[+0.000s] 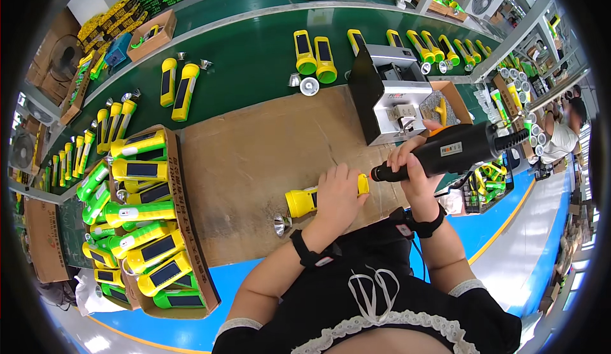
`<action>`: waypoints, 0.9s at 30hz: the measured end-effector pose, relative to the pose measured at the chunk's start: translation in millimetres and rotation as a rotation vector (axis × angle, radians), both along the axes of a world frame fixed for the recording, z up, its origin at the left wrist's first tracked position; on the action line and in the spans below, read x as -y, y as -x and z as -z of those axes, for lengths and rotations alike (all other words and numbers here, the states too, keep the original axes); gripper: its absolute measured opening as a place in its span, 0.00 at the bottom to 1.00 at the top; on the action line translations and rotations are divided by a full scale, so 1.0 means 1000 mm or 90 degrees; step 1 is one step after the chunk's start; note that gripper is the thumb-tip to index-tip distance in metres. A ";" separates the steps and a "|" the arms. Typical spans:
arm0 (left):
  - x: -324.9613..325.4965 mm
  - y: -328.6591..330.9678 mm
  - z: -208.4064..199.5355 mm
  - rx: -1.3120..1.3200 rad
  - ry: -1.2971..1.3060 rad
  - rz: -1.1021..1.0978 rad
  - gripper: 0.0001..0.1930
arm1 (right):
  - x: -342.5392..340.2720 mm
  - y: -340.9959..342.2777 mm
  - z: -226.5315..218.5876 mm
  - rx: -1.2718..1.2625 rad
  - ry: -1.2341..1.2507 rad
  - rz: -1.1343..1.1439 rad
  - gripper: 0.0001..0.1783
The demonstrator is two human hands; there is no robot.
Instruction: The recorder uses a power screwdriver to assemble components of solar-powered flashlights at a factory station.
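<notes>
On the cardboard sheet, a yellow flashlight body lies on its side with its wide head to the left. My left hand is closed over its middle and tail. A black electric screwdriver is gripped in my right hand, held level. Its tip points left and meets, or nearly meets, the flashlight's tail end. A silver reflector sits just below the flashlight's head, perhaps joined by a wire I cannot make out.
Left of the sheet, a carton overflows with yellow and green flashlights. A grey-black screw feeder stands ahead on the right, beside a box of screws. Flashlights with loose reflectors line the green conveyor. A black crate sits at the right.
</notes>
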State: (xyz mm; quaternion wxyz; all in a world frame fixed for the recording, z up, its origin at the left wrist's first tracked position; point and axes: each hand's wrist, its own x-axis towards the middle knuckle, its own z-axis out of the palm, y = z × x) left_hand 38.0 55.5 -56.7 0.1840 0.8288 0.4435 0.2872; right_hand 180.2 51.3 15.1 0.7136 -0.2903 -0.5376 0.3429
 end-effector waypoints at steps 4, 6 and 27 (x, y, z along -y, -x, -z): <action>-0.002 0.001 0.000 -0.012 0.006 -0.004 0.23 | -0.004 0.004 0.009 -0.006 0.016 -0.007 0.30; -0.001 0.002 0.000 -0.016 0.004 -0.004 0.23 | -0.007 0.005 0.013 0.010 0.031 0.000 0.28; -0.005 0.003 0.001 -0.019 -0.015 0.014 0.21 | -0.013 -0.005 0.005 -0.028 -0.007 0.021 0.31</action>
